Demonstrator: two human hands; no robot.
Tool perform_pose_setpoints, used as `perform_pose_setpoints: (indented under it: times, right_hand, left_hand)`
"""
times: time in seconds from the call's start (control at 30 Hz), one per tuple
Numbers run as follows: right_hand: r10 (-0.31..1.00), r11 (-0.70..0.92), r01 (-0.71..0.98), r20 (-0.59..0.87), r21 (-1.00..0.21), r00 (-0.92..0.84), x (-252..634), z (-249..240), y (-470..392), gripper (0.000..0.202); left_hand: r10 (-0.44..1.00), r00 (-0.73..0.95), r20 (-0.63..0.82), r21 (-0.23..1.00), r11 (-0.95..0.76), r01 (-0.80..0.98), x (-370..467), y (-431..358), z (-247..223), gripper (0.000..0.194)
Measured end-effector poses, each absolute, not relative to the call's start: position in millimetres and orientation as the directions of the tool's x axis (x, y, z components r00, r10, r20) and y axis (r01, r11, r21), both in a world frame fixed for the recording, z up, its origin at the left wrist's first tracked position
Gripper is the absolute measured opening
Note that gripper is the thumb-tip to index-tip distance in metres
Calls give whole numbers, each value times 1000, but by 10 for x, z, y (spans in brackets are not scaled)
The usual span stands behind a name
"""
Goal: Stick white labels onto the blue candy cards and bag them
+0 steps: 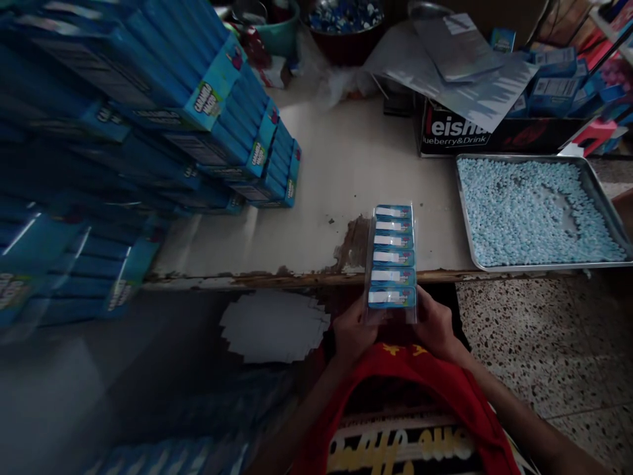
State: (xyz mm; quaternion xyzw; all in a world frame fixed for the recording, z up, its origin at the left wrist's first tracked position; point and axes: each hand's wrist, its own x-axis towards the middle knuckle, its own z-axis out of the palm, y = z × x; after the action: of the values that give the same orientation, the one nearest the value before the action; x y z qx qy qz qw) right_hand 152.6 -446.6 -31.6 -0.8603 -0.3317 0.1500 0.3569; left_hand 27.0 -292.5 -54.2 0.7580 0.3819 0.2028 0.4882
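Note:
A clear plastic package holds a column of several small blue boxes with white strips on them. Its far end reaches over the worn table edge, and its near end is in front of my body. My left hand grips the package's near left corner. On the near right side, my right hand is closed round the other edge. Parts of the fingers are hidden beneath the package.
Stacks of blue display boxes rise at the left of the table. A metal tray of small pale-blue pieces lies right. Behind it stands a black carton under papers. A bowl sits at the back.

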Motion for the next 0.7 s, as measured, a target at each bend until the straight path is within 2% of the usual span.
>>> perform_pose_setpoints:
  times: [0.07, 0.1, 0.13, 0.2, 0.23, 0.27, 0.33, 0.4, 0.47, 0.6, 0.7]
  right_hand:
    - [662, -524, 393, -71, -756, 746, 1532, -259, -4487, 69]
    - [664, -502, 340, -103, -795, 741, 1548, -218, -4515, 76]
    - [673, -457, 273, -129, -846, 728, 1579, -173, -4555, 87]
    - [704, -298, 97, -150, -950, 694, 1715, -104, -4635, 114]
    - [707, -192, 1, -138, -981, 694, 1825, -88, -4649, 115]
    - [690, -102, -84, -131, -991, 712, 1954, -85, -4626, 103]
    - [621, -23, -226, -191, -974, 760, 2209, -82, -4453, 81]
    - [603, -62, -301, -276, -952, 748, 2352, -31, -4179, 72]
    - [638, -138, -298, -315, -944, 702, 2359, 84, -3933, 65]
    - [664, -203, -270, -335, -941, 668, 2287, 347, -3658, 66]
    - [678, -219, -457, -471, -862, 564, 2350, 453, -3457, 68]
  left_hand:
    - [776, 624, -91, 898, -207, 389, 272, -2924, -549, 38]
    - [767, 632, -107, 903, -191, 384, 264, -2925, -542, 44]
    - [757, 642, -119, 913, -171, 370, 251, -2931, -529, 57]
    - [755, 645, -120, 940, -123, 318, 220, -2965, -491, 98]
    - [765, 635, -112, 954, -96, 284, 215, -2992, -470, 117]
    - [779, 619, -100, 965, -75, 250, 223, -3023, -448, 131]
    - [805, 590, -56, 981, -65, 182, 290, -3090, -398, 144]
    - [817, 577, 10, 988, -98, 120, 419, -3168, -333, 148]
    - [835, 544, 83, 988, -139, 62, 585, -3276, -261, 150]
    - [898, 388, 209, 976, -215, -29, 915, -3520, -209, 132]
    - [919, 298, 258, 965, -261, -30, 1052, -3549, -280, 123]
